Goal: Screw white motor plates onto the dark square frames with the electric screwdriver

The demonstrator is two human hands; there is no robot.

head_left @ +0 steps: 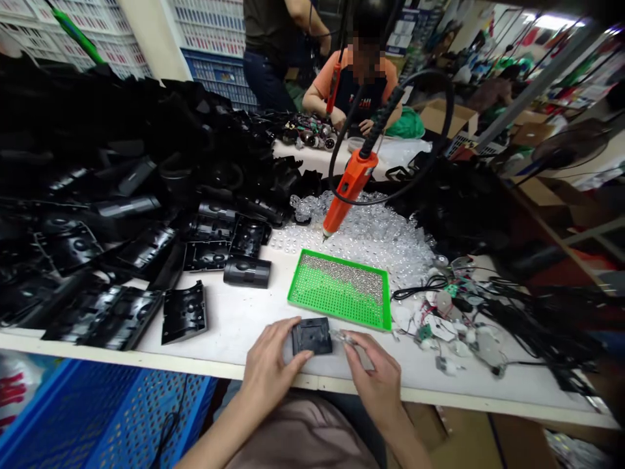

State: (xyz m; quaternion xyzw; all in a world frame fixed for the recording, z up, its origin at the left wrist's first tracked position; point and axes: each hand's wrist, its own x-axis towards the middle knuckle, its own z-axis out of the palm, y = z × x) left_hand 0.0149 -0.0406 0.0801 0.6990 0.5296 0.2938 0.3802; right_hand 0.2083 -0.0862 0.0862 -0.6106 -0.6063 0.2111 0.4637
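My left hand (273, 355) grips a black plastic housing part (312, 336) by its left side, thumb along the near edge, just above the white tabletop. Just right of that part, my right hand (372, 365) pinches a small clear piece (344, 337) between thumb and fingertips; its exact kind is too small to tell. Beyond both hands lies a green perforated tray (336, 312) with many small metal screws (359, 279) heaped toward its far side. An orange electric screwdriver (349, 192) hangs over the tray's far edge, touched by neither hand.
Black plastic shells (184, 312) cover the left of the table, some piled high. Clear plastic pieces (385, 228) are heaped behind the tray. Wired components (446, 319) and black cables (527, 326) lie at right. A blue crate (122, 417) stands below the edge. A co-worker (361, 85) sits opposite.
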